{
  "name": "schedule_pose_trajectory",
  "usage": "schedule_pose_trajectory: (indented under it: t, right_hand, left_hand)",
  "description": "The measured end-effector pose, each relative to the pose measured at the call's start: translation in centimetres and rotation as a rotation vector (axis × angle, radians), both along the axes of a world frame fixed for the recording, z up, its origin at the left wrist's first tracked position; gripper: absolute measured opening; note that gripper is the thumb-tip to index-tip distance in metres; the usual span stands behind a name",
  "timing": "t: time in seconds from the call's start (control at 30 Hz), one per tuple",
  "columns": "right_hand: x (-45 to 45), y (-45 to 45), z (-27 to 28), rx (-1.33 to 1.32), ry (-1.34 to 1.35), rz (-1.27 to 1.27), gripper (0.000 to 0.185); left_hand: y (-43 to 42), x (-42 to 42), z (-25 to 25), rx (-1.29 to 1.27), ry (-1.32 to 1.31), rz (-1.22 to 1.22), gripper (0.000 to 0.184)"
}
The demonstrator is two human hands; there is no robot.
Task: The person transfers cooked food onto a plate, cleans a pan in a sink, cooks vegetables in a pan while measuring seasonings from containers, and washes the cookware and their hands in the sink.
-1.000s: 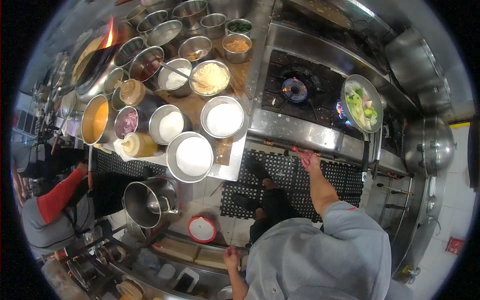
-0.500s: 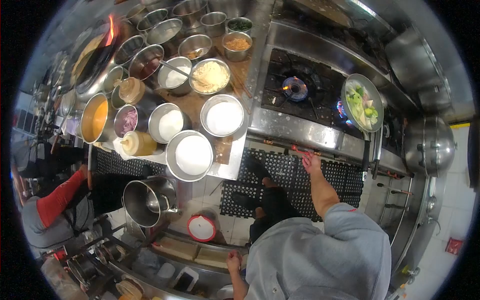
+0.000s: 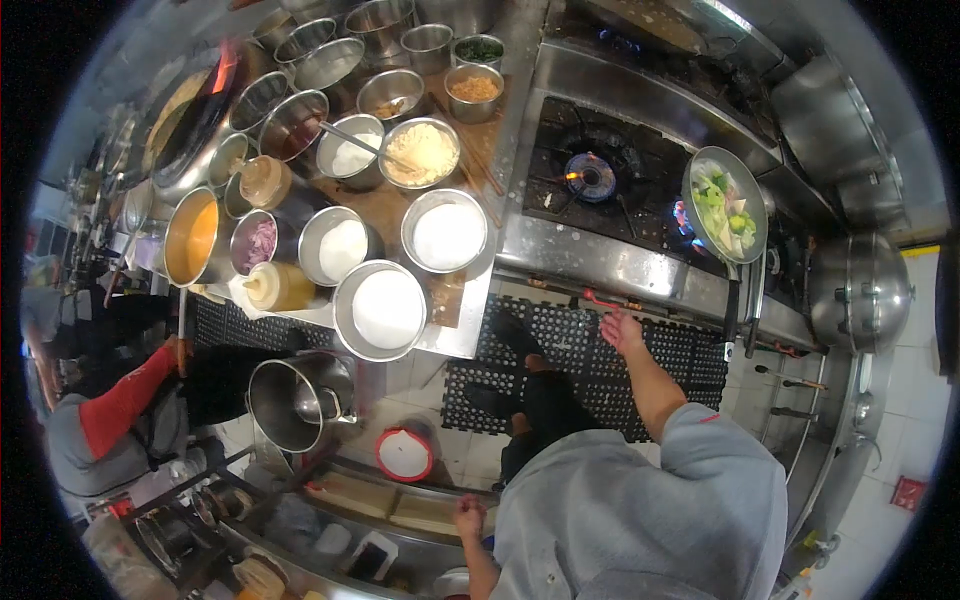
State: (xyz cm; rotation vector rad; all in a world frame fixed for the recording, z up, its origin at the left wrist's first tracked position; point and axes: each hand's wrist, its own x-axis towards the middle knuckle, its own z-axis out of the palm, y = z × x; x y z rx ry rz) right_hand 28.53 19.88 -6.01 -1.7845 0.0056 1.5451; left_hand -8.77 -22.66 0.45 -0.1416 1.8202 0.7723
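Note:
My right hand [image 3: 622, 331] is stretched toward the front of the stove, fingers loosely apart and holding nothing. Just above it, a red valve handle [image 3: 598, 299] sticks out from the stove's front edge, apart from my fingers. My left hand [image 3: 470, 517] hangs low at my side near the counter behind, its fingers curled in, with nothing visible in them. On the right burner, a frying pan [image 3: 712, 170] with cut green and pale vegetables [image 3: 724, 214] sits over a blue flame, its black handle [image 3: 732, 312] pointing toward me. The neighbouring burner [image 3: 590, 176] burns uncovered.
A prep table [image 3: 455, 345] at left bears several steel bowls, including one of white powder [image 3: 388, 310], and a squeeze bottle [image 3: 277, 287]. A large steel pot [image 3: 290, 400] and a red-rimmed bucket [image 3: 404, 455] stand below. A co-worker's red sleeve [image 3: 125, 400] shows at far left.
My right hand has come off the red handle and drawn slightly back, its fingers opening. Blue flame now shows on a rear burner. My left hand has risen slightly.

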Motion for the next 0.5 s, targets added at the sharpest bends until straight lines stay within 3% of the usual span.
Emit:
schedule_pose_trajectory:
  t: [0.1,0.2,0.27,0.37,0.4,0.5]
  right_hand:
    - [-2.4,-1.6,5.2,0.013,-0.032,0.805,0.031]
    - [-8.8,1.8,15.3,0.272,0.171,0.928,0.028]
    - [-13.0,7.9,22.9,0.581,0.242,0.898,0.027]
    - [-18.9,19.2,31.3,0.914,0.451,0.452,0.031]
    - [-21.1,23.3,33.4,0.962,0.454,0.351,0.038]
    - [-26.6,35.2,39.2,0.876,0.841,0.301,0.066]
  left_hand:
    - [-0.7,0.1,-1.3,0.009,-0.037,0.085,0.013]
    - [0.4,0.6,-0.5,-0.049,-0.031,0.136,0.009]
    - [1.4,0.6,-0.4,-0.040,0.033,0.062,0.010]
    - [3.0,1.1,-0.7,-0.065,0.003,0.128,0.012]
    - [3.4,1.2,-1.1,-0.051,0.022,0.116,0.013]
    - [6.2,1.9,-0.6,0.002,0.011,0.181,0.016]
